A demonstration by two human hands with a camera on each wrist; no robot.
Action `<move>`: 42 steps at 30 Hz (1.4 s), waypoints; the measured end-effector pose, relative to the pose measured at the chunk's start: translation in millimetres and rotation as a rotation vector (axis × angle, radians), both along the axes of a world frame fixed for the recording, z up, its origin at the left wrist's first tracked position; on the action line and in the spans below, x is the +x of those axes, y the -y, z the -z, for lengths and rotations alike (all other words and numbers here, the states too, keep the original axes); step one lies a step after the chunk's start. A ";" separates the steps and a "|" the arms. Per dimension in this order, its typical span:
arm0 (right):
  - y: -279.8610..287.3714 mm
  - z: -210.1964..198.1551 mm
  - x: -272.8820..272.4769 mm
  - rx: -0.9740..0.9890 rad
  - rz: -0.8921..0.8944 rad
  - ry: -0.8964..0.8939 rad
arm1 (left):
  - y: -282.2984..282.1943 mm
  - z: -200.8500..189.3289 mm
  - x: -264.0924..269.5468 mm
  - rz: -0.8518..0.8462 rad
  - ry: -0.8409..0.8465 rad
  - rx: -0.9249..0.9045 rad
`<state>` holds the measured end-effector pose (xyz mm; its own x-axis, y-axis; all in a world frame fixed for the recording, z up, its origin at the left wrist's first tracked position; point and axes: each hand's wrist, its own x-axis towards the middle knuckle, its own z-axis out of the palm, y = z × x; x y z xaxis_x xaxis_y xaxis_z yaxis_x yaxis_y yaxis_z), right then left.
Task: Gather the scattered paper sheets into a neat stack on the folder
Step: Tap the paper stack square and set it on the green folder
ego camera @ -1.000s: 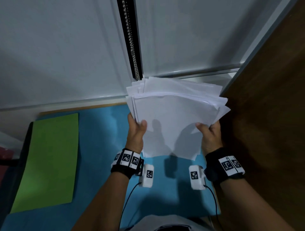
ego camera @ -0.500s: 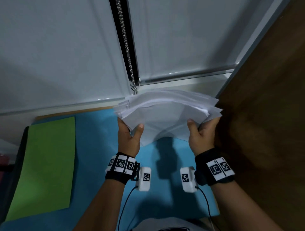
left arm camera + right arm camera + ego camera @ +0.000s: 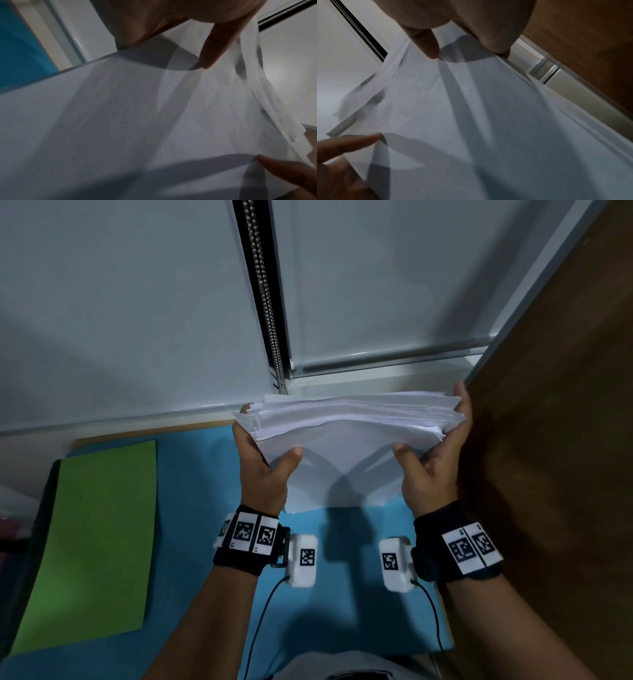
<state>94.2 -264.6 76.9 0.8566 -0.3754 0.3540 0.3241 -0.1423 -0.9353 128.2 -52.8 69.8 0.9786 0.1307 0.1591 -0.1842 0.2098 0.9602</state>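
A thick stack of white paper sheets [image 3: 349,436] hangs in the air over the blue mat [image 3: 195,508], tilted so its uneven top edges face me. My left hand [image 3: 262,463] grips its left side and my right hand [image 3: 433,463] grips its right side, thumbs on the near face and fingers behind. The left wrist view shows the paper [image 3: 137,121] under my thumb, and so does the right wrist view, where the paper [image 3: 488,121] fills the frame. The green folder [image 3: 92,542] lies flat on the mat at the left, well apart from both hands.
A brown wooden panel [image 3: 555,457] stands close on the right, next to my right hand. White roller blinds with a bead chain [image 3: 267,302] and a window sill run behind the stack. Blue mat shows between the folder and my hands.
The stack has tipped from nearly upright to flatter, its top edge now towards me. My hands have slid outward along its sides, and the right hand's fingers now reach up the right edge.
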 end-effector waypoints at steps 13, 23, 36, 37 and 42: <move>-5.4 -5.9 -0.5 0.103 -0.003 -0.010 | 15.8 -42.0 4.5 -0.188 0.093 -0.048; -16.0 -29.9 10.7 0.395 0.208 -0.117 | 30.0 -58.3 6.6 -0.436 0.068 0.015; -20.4 -36.0 15.0 0.437 0.318 -0.097 | 28.9 -56.5 3.8 -0.436 0.052 0.064; -21.3 -37.2 15.3 0.426 0.316 -0.076 | 29.3 -57.1 4.2 -0.439 0.045 0.045; -25.4 -35.3 17.9 0.361 0.355 -0.069 | 31.5 -53.8 5.9 -0.495 0.030 0.069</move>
<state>112.1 -239.2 112.2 0.6711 -0.7352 0.0952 0.2503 0.1038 -0.9626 134.1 -84.3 123.6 0.7968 0.5661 0.2114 -0.2737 0.0262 0.9615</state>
